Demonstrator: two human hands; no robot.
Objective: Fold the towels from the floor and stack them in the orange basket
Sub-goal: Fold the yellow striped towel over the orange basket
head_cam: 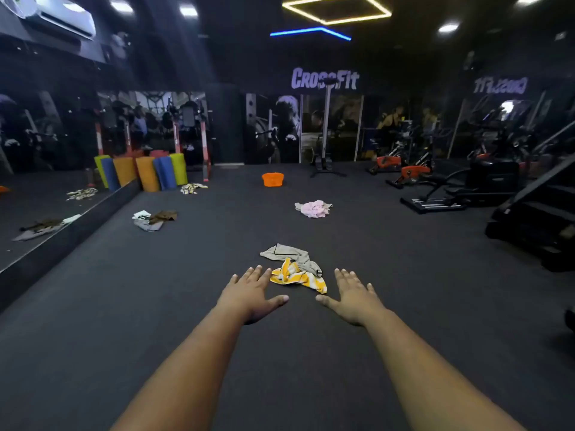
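Both arms reached fwd, palms down. Left hand [253, 292] and right hand [354, 295] were spread wide, fingers straight, holding nothing, hovering either side of the nearest heap.

That heap: a yellow-and-white striped towel [297, 276] crumpled on the dark floor [404, 306], w/ a grey towel [287, 253] lying partly over its far edge. Left fingertips looked just beside the striped one; whether they touched it couldn't be told.

Step in hand, prob.: pick up the striped towel first. Best done by finding two corners of one edge, lifting clear of the grey cloth so they don't tangle, shaking flat, then folding edge to edge. A grab at the middle would likely bring both up together.

Further out: a pink towel [314, 209] to the right, a brown-and-grey pile [154, 219] to the left near the mirror wall, a patterned towel [193, 188] by the rolled mats [147, 172].

Orange basket [273, 179] sat well beyond, mid-floor, its inside not visible. All towels seen lay unfolded, so the task looked barely begun.
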